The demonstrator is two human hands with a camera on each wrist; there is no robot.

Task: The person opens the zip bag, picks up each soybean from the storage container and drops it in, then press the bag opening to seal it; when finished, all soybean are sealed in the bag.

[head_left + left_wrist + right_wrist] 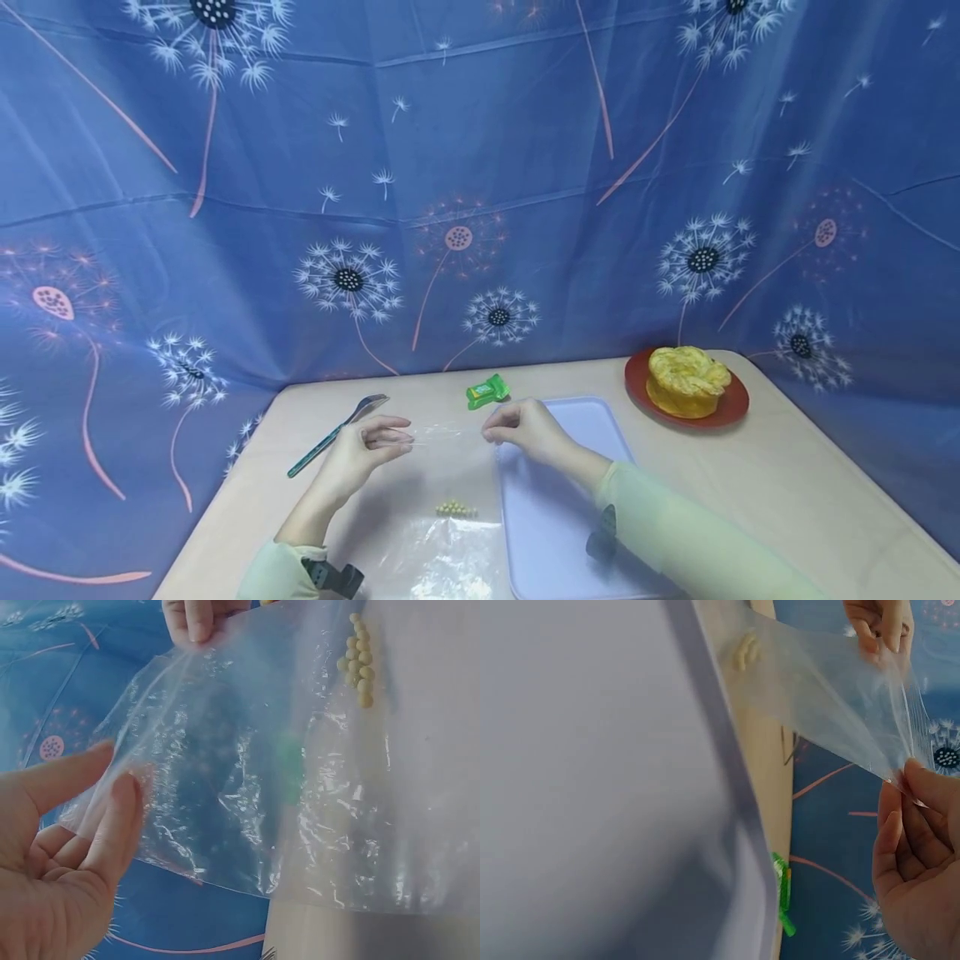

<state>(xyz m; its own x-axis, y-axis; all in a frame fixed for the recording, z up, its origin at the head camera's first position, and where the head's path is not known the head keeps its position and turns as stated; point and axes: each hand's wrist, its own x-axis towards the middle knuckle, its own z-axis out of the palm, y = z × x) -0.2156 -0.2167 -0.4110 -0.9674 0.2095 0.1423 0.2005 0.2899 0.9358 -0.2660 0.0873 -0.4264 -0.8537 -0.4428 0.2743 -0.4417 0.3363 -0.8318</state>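
A clear plastic bag (202,757) stretches between both hands, its upper edge raised off the table. My left hand (352,462) pinches one corner of that edge between thumb and fingers. At the opposite corner my right hand (528,429) pinches the film, as the right wrist view shows too, with the fingers (907,847) curled under the thumb. Low in the bag lies a small cluster of round, pale yellow beans (453,508). The lower part of the bag rests on the table and reflects the light.
A pale lilac tray (555,517) lies beneath my right forearm. Behind the hands is a green wrapped packet (487,392). A fork (330,442) with a teal handle lies left. At the back right, a red plate (637,392) bears a yellow bread-like cake (686,383).
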